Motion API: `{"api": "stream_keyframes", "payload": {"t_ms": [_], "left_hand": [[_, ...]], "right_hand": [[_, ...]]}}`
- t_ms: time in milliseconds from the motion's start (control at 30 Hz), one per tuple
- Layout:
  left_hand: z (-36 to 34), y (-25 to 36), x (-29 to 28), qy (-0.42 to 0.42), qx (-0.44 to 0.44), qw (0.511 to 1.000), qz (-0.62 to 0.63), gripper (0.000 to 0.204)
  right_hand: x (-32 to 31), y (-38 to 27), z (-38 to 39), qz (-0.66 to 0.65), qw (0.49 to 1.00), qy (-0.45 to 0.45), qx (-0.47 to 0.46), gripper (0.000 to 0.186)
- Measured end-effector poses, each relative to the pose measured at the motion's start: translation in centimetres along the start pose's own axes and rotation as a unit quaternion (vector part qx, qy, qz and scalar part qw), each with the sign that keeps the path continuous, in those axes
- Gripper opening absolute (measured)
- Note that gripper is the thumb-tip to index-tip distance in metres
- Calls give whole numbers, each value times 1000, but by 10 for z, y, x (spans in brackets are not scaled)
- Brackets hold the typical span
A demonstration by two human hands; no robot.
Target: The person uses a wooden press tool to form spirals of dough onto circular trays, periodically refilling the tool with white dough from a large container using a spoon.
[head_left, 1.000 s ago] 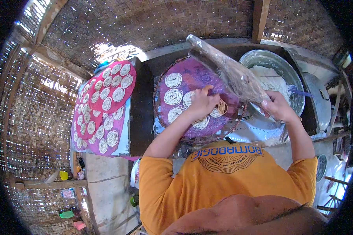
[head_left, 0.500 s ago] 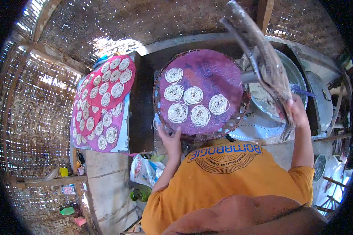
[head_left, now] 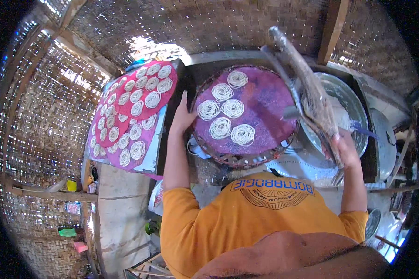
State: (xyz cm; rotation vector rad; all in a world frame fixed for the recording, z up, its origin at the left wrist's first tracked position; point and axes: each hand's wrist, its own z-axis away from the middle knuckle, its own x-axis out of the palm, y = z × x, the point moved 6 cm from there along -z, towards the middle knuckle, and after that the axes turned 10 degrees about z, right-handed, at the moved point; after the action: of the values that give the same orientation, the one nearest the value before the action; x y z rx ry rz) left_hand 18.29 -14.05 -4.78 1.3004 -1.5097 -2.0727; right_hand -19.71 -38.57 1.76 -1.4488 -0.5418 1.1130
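Observation:
A round woven tray (head_left: 223,159) covered with purple cloth (head_left: 265,100) bears several pale noodle coils (head_left: 232,108), grouped on its left half. My left hand (head_left: 182,116) is at the tray's left rim, thumb over the edge and fingers along the outside. My right hand (head_left: 345,149) is closed round the near ends of a press's two long wooden handles (head_left: 317,95), which are pressed together and slant up and left. A metal part of the press (head_left: 291,113) juts over the tray's right side; the rest is hidden under the handles.
Left of the tray, more noodle coils lie on red and purple round cloths (head_left: 144,109) on a slanted board. A large metal basin (head_left: 358,95) with pale dough and a blue-handled tool (head_left: 365,130) stands right. Woven bamboo walls (head_left: 209,28) close in behind.
The tray has turned clockwise, carrying its coils round. My left hand has moved with the rim from the near side to the left. My right hand keeps hold of the handles.

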Motion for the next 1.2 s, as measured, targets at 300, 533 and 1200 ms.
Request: {"api": "stream_keyframes", "payload": {"t_ms": [300,533,1200], "left_hand": [[-7,213,63,-242,119,568,778,85],[-68,168,76,-266,135,500,813,77],[-58,135,45,-131,176,524,823,65]], "right_hand": [[55,-23,-47,-34,985,-169,-1,60],[53,-15,-98,31,978,-204,41,47],[55,-57,-105,247,959,-138,8,44]]}}
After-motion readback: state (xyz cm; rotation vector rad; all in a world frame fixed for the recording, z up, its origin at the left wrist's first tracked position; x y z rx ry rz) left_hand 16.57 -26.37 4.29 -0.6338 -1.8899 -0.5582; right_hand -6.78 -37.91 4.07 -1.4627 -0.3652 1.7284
